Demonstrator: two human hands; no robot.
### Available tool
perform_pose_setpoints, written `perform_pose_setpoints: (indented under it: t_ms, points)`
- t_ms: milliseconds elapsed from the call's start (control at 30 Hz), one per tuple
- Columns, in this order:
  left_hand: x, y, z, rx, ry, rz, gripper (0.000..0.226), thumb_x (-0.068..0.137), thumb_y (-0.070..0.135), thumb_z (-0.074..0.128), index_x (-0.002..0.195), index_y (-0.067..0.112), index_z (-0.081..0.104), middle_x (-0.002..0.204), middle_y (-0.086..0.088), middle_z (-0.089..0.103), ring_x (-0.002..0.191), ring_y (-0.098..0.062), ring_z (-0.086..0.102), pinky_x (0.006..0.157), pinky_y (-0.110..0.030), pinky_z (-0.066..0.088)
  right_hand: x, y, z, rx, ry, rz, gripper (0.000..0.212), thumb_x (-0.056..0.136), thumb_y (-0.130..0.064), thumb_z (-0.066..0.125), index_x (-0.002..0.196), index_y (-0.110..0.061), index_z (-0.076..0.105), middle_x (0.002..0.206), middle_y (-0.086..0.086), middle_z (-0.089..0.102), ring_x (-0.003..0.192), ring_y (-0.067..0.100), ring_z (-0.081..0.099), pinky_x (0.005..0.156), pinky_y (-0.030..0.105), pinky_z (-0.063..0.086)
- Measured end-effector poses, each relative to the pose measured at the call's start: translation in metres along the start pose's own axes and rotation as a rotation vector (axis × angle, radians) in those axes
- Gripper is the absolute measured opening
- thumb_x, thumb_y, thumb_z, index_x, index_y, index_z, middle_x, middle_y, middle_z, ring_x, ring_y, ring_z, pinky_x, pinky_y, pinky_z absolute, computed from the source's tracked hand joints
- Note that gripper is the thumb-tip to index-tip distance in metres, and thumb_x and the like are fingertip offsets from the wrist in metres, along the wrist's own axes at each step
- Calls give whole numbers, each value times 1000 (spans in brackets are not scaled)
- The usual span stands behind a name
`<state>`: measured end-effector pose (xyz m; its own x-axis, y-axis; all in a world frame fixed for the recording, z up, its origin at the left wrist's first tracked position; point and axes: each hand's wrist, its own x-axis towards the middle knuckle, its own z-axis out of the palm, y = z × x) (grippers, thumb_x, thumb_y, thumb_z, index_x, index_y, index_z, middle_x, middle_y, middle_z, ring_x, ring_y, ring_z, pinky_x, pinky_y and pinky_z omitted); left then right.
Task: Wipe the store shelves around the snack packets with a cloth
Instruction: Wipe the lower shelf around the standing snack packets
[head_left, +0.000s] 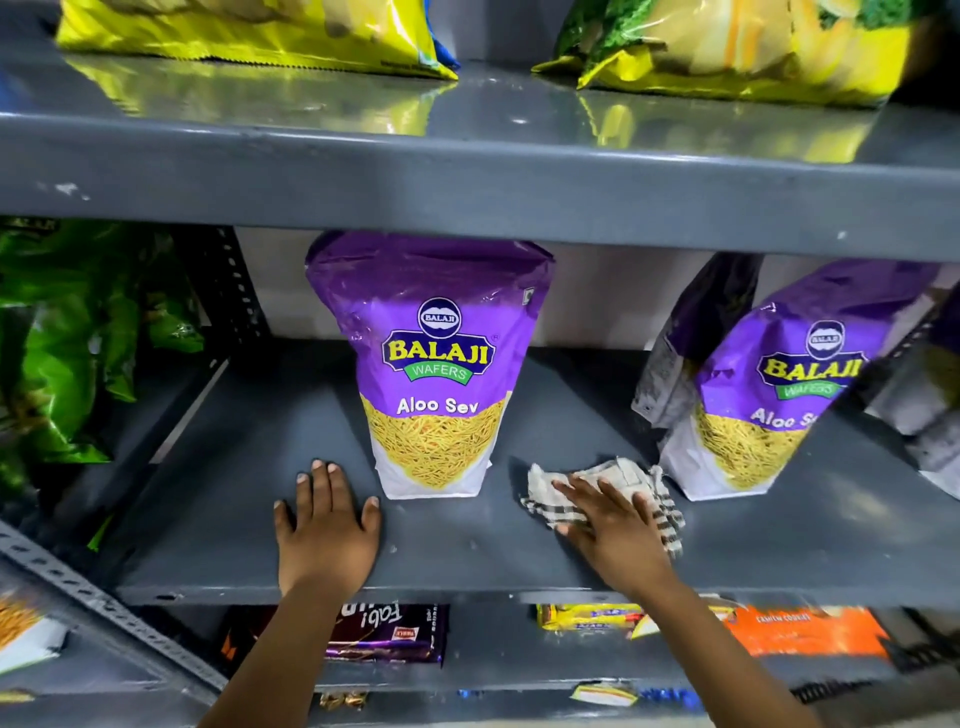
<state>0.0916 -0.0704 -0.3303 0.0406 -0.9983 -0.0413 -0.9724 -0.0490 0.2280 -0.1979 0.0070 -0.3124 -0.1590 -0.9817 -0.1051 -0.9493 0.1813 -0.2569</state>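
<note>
Shelf | right hand spread flat, pressing cloth between two packets | left hand splayed, empty, beside centre packet | risk: a wide sweep likely topples the tilted right packet.

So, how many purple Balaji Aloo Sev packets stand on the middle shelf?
2 with readable labels: one purple Aloo Sev packet upright at the centre, one purple tilted packet at the right. A dark packet behind it and others at the right edge may be more.
</note>
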Motion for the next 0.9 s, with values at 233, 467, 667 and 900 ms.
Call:
perform_pose_setpoints:
  t_ms: [233, 467, 667, 900]
  points:
    - [0, 0, -1, 3, 4, 4, 65, 95, 46, 18, 147, 10, 0, 159, -7, -2, 146, -23, -2, 118, -47, 4, 88, -22, -69, 387, 418, -73, 40, 87, -24, 58, 124, -12, 52, 119, 20, 63, 114, 36, 55, 93, 33, 40]
    - [2, -4, 5, 13, 21, 3, 67, 94, 49, 17, 147, 12, -2, 159, -5, -4, 146, -22, -3, 118, -45, 4, 142, -9, -5, 58, -95, 40, 46, 95, -37, 34, 140, -29, 31, 156, 1, 21, 145, 26, 12, 118, 52, 14]
    - [-2, 1, -3, 6, -19, 8, 66, 95, 46, 19, 147, 10, 0, 159, -7, -3, 146, -24, -2, 117, -48, 3, 53, -26, -12, 257, 17, 146, 43, 86, -57, 41, 119, -33, 52, 142, 4, 44, 133, 25, 37, 112, 40, 30]
    - [-1, 1, -6, 8, -42, 21, 66, 95, 45, 16, 147, 9, -2, 159, -8, -4, 146, -24, -5, 118, -50, 0, 9, -51, -14, 75, 29, 287, 49, 83, -40, 52, 119, -10, 40, 128, 15, 42, 117, 38, 45, 94, 45, 43]
